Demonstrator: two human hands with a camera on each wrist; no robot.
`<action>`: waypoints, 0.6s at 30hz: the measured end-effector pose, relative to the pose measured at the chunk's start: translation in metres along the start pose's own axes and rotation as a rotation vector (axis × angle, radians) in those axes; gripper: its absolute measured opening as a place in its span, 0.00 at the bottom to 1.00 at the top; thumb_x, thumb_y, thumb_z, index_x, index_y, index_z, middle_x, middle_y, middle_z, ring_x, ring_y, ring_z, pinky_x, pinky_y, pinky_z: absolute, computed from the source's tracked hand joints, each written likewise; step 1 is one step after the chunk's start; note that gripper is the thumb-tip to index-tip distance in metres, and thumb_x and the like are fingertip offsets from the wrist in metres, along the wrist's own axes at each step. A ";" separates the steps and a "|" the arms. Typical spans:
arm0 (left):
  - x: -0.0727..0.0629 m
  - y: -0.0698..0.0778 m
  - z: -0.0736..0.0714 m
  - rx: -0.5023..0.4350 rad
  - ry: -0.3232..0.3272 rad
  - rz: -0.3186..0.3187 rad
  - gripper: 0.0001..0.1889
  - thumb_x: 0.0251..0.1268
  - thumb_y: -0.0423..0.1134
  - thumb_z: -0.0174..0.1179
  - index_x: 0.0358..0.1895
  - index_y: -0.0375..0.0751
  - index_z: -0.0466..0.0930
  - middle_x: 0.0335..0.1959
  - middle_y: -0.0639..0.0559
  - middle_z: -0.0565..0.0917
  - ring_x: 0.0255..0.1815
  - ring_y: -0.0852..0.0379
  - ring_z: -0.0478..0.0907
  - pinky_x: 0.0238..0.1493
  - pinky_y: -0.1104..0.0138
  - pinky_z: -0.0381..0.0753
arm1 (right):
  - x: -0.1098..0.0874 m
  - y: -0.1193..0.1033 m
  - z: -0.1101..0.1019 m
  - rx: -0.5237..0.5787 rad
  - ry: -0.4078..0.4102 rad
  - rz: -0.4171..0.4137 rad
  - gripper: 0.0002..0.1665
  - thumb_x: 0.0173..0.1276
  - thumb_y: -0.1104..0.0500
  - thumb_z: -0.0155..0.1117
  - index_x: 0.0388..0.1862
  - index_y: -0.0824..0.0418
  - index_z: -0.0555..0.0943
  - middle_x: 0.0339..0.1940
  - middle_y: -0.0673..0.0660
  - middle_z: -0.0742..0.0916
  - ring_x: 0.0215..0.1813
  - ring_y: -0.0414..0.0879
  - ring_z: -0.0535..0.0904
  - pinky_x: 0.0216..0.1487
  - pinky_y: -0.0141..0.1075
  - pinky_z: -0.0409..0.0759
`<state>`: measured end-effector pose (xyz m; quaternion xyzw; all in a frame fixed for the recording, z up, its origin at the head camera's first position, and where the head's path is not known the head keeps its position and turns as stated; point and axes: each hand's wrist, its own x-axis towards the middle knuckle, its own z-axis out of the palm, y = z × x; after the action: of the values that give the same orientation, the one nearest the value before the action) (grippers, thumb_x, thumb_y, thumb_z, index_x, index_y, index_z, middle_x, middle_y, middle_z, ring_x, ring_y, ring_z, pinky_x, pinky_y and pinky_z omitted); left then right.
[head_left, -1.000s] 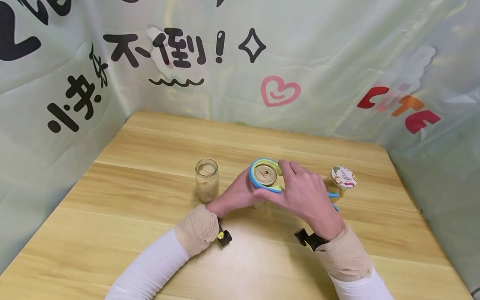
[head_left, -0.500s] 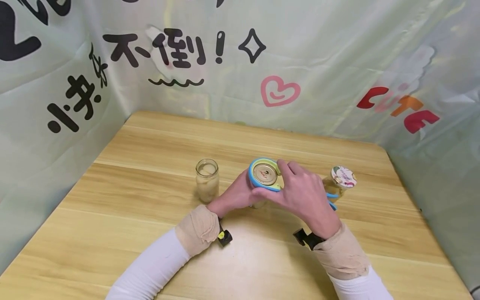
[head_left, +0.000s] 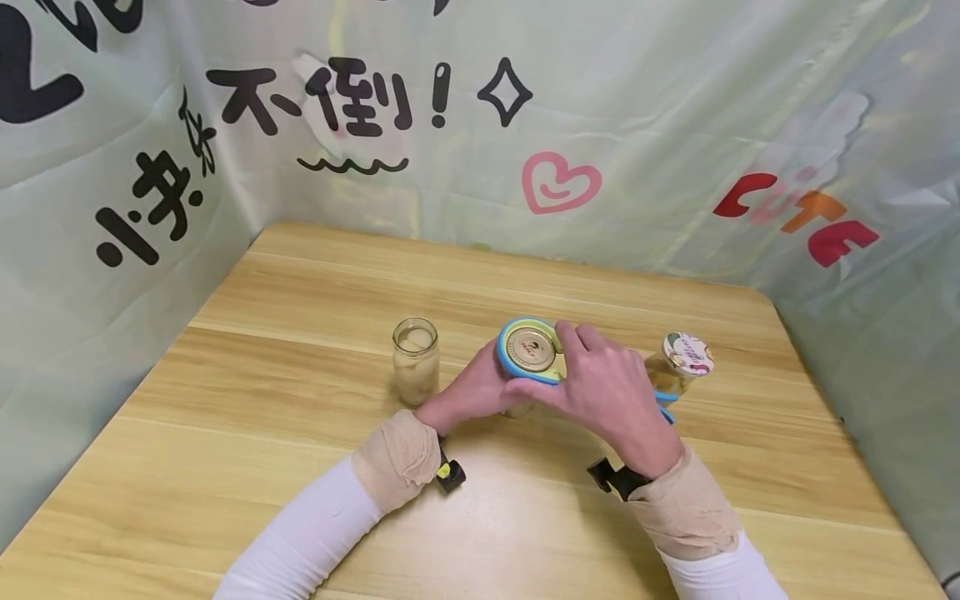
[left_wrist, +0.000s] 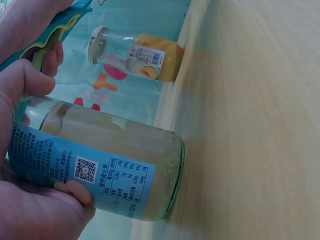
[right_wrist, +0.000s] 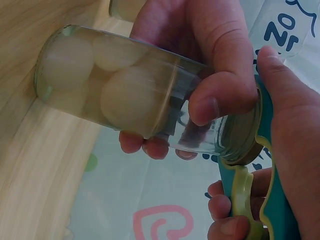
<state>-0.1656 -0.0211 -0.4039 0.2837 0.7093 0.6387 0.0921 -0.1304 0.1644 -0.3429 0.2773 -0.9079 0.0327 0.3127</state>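
In the head view, a glass jar with a gold lid (head_left: 531,348) stands upright at mid-table between both hands. My left hand (head_left: 474,387) grips its body, with fingers and thumb wrapped round the glass. The jar (left_wrist: 95,155) carries a blue label in the left wrist view; pale round pieces in liquid show through its glass in the right wrist view. A blue and green jar opener (head_left: 506,360) encircles the lid. My right hand (head_left: 611,387) holds the opener, its fingers curled round the handles, whose ends stick out beyond the palm.
Left of the hands stands a lidless glass jar (head_left: 416,371) with pale contents. To the right, a jar with a patterned lid (head_left: 687,354) holds yellow fruit pieces. The wooden table (head_left: 315,275) meets printed cloth walls (head_left: 465,192) behind and at both sides.
Both hands and the jar keep nearly the same place. The ends of the opener's handles have shifted only slightly.
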 end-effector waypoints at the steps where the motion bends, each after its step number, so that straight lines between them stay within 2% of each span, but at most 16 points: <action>1: 0.000 0.000 0.000 0.002 0.001 -0.004 0.39 0.61 0.28 0.70 0.74 0.35 0.61 0.69 0.36 0.75 0.72 0.42 0.74 0.76 0.57 0.72 | 0.000 0.000 0.000 -0.002 -0.004 0.001 0.64 0.52 0.10 0.52 0.52 0.68 0.81 0.30 0.63 0.88 0.17 0.56 0.80 0.16 0.47 0.79; 9: 0.000 0.001 -0.001 -0.004 -0.008 0.026 0.38 0.61 0.29 0.69 0.73 0.36 0.62 0.67 0.36 0.76 0.69 0.44 0.75 0.74 0.60 0.73 | 0.001 -0.001 -0.003 0.011 -0.050 0.017 0.62 0.51 0.12 0.58 0.53 0.68 0.80 0.33 0.64 0.88 0.16 0.55 0.78 0.15 0.45 0.77; 12: -0.001 0.001 -0.001 -0.009 -0.013 0.034 0.37 0.61 0.29 0.68 0.73 0.36 0.62 0.66 0.37 0.77 0.68 0.46 0.76 0.72 0.61 0.74 | 0.001 -0.001 -0.004 0.027 -0.068 0.026 0.63 0.53 0.12 0.56 0.55 0.68 0.80 0.35 0.65 0.89 0.15 0.55 0.78 0.15 0.45 0.77; 18: -0.001 0.001 0.001 -0.023 -0.004 -0.011 0.38 0.63 0.30 0.69 0.74 0.38 0.61 0.68 0.38 0.76 0.70 0.45 0.75 0.73 0.58 0.74 | 0.000 0.001 -0.005 0.036 -0.100 0.038 0.63 0.58 0.10 0.44 0.55 0.68 0.80 0.34 0.64 0.89 0.15 0.53 0.75 0.15 0.43 0.75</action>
<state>-0.1640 -0.0208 -0.4035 0.2798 0.7035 0.6455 0.1002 -0.1285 0.1661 -0.3389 0.2667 -0.9268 0.0411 0.2611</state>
